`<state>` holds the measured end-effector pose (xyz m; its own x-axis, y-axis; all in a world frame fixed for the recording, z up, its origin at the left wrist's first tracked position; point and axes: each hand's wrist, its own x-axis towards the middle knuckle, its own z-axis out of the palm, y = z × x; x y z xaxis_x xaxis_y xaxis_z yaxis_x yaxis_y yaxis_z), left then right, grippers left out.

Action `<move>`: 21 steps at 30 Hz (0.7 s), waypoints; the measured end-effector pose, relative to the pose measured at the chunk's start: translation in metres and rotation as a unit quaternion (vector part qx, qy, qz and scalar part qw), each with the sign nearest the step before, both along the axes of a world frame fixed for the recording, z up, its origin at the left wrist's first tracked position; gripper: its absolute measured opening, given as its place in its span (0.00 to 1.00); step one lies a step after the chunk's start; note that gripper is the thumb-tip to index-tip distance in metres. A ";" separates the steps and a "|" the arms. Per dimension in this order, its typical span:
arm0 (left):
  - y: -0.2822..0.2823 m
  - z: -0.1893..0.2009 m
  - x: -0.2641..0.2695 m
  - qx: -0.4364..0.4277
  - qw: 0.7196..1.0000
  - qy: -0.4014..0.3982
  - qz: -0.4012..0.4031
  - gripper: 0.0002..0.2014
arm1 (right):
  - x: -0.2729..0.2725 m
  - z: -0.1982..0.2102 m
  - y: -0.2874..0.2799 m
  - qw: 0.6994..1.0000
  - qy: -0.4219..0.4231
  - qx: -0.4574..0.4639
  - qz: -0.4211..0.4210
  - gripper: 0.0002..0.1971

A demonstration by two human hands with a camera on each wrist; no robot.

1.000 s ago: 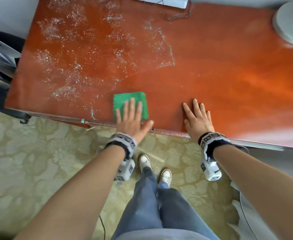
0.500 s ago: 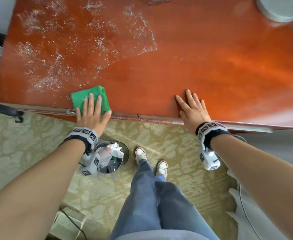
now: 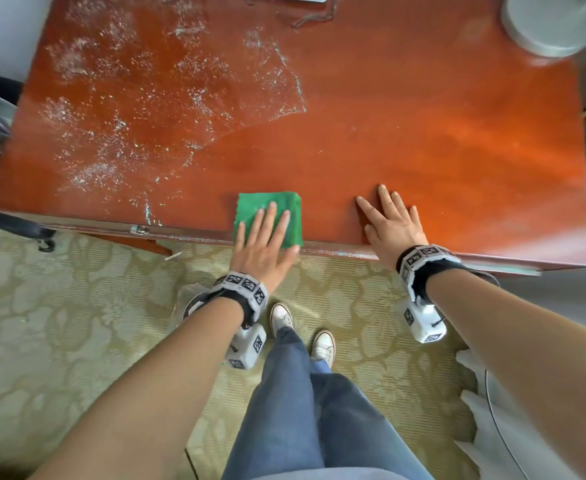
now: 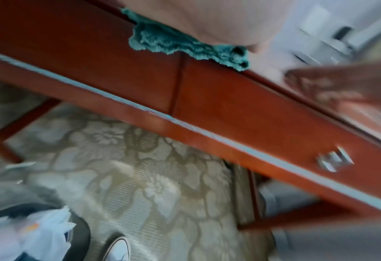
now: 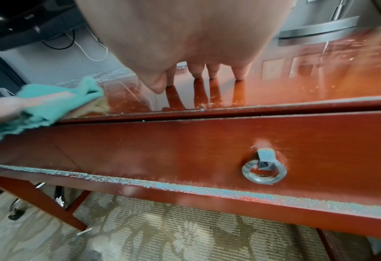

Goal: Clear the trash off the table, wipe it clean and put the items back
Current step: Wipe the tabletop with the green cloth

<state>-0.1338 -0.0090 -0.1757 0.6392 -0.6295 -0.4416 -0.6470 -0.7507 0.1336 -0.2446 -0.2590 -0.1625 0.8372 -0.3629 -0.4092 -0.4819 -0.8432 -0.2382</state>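
Wiping is judged to be the step in hand. A folded green cloth (image 3: pixel 269 216) is pressed flat at the near edge of the tabletop (image 3: pixel 423 133), at about 6 o'clock in the head view, under the left hand (image 3: pixel 262 247); its grip is spread, fingers straight on the cloth, nothing pinched. The right hand (image 3: pixel 393 226) is laid just beside the cloth at its 3 o'clock, palm down, fingers straight and splayed on bare wood, probably as a brace while the other arm is worked. A wet, speckled residue (image 3: pixel 146 109) is spread from 9 to 12 o'clock, well apart from the cloth, so most of the wiping is judged still to be done.

From the left wrist view, the cloth's edge is shown hanging slightly over the tabletop's front lip, and a bin with white trash (image 4: pixel 28 234) is seen on the carpet below; in the head view this bin is mostly hidden behind the left forearm. From the right wrist view, crumbs along the front edge and a ring pull (image 5: pixel 264 171) on the drawer front are revealed, neither visible from above.
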 end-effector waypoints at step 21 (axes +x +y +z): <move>-0.142 0.006 0.139 -0.002 0.999 0.029 -0.014 0.34 | 0.050 0.013 -0.101 0.985 0.048 0.015 -0.168 0.28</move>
<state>0.0057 -0.1512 -0.1695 0.5946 -0.6489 -0.4747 -0.6586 -0.7318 0.1753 -0.1947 -0.3601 -0.1492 0.6293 -0.5994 -0.4947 -0.7537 -0.6260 -0.2003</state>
